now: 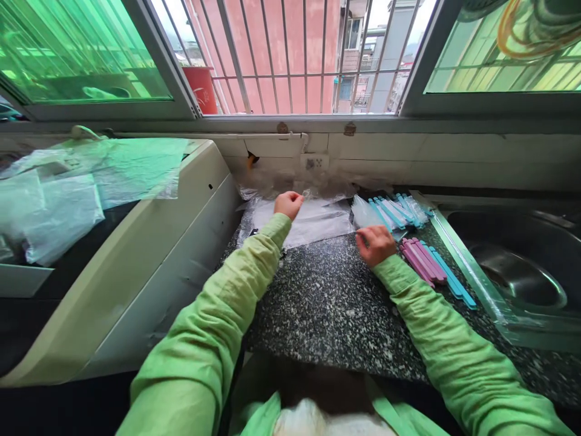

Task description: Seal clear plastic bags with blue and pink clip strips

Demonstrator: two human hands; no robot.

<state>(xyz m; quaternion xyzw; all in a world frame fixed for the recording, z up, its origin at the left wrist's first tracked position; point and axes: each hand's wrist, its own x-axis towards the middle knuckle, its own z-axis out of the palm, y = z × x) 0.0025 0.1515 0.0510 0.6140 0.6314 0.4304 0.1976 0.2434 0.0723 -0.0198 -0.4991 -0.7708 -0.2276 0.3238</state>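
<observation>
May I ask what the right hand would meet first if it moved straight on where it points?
The right hand would probably meet the clear plastic first, though the hand's height above the counter is unclear.

One view, up at the wearer's head, and it's looking forward and steeply down, close over the table [318, 315], window bars [306, 75] beyond!

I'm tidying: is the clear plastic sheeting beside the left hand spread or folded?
Mostly spread: the clear plastic sheeting lies broad and flat on the black-and-white speckled counter, crumpled toward the wall.
</observation>
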